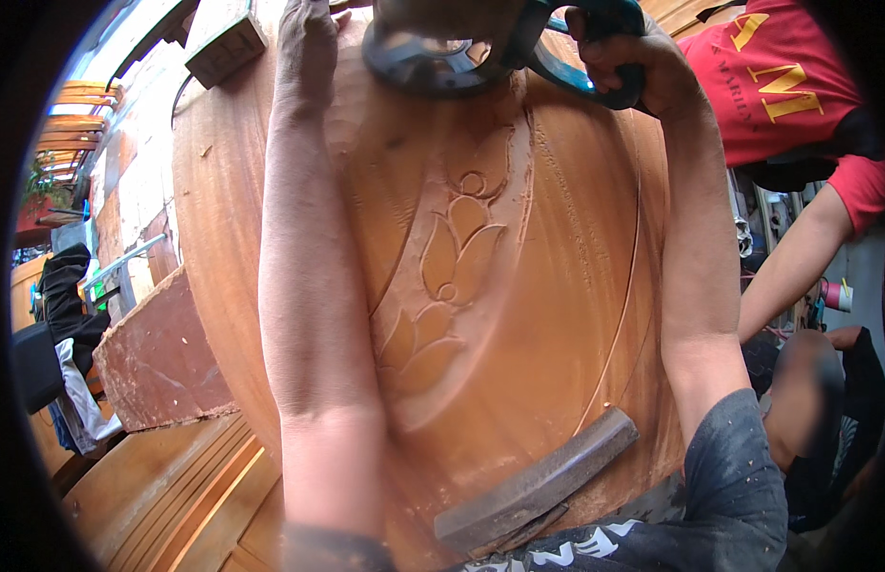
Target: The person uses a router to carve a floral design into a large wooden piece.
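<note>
A handheld router (433, 52) with a round base and teal loop handles stands on a large curved wooden panel (585, 267), at the top of the view. My right hand (642, 62) is closed, its fingers wrapped round the router's right handle. At the upper edge, left of the router, is my left hand (309, 24); its fingers are mostly cut off, so their hold cannot be made out. Between my forearms, a carved flower design (461, 243) stands raised from a lowered, paler ground. Rough, freshly cut edges run up from it toward the router's base.
A wooden block (225, 52) sits on the panel's upper left. Near my body lies a dark, curved bar (538, 481). A reddish-brown board (166, 362) and stacked planks (175, 496) are at left. At right are a person in red (776, 86) and another person (804, 410).
</note>
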`<state>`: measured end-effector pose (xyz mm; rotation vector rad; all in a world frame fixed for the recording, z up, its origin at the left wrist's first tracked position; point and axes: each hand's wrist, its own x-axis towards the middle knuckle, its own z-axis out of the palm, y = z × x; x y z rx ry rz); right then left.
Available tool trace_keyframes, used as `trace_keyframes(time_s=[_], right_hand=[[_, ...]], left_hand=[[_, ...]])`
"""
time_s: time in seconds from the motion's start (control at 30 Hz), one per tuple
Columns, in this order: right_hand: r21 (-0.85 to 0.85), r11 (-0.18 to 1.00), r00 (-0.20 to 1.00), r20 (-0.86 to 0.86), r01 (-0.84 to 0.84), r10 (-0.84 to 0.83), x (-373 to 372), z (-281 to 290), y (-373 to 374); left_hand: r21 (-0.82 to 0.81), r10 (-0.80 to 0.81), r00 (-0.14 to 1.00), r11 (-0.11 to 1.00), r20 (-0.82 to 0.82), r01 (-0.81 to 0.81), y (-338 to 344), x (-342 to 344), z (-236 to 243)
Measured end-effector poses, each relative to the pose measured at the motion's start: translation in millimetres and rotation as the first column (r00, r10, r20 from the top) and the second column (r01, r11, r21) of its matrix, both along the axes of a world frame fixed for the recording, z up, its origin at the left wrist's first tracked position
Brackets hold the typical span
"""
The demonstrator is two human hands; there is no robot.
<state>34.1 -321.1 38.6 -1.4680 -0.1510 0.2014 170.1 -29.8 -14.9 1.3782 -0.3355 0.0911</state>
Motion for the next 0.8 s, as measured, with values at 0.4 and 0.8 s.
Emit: trace_keyframes(time_s=[0.4, 0.8], right_hand=[[-0.001, 1.0, 0.999, 0.021, -0.024, 0.024, 2, 0, 1], [-0.191, 0.981, 0.999, 0.031, -0.02, 0.026, 5, -18, -25]], left_hand=[[0.034, -0.001, 1.0, 0.999, -0.005, 0.001, 4, -9, -7], [0.01, -0.012, 1.0, 1.0, -0.01, 0.012, 4, -9, -6]])
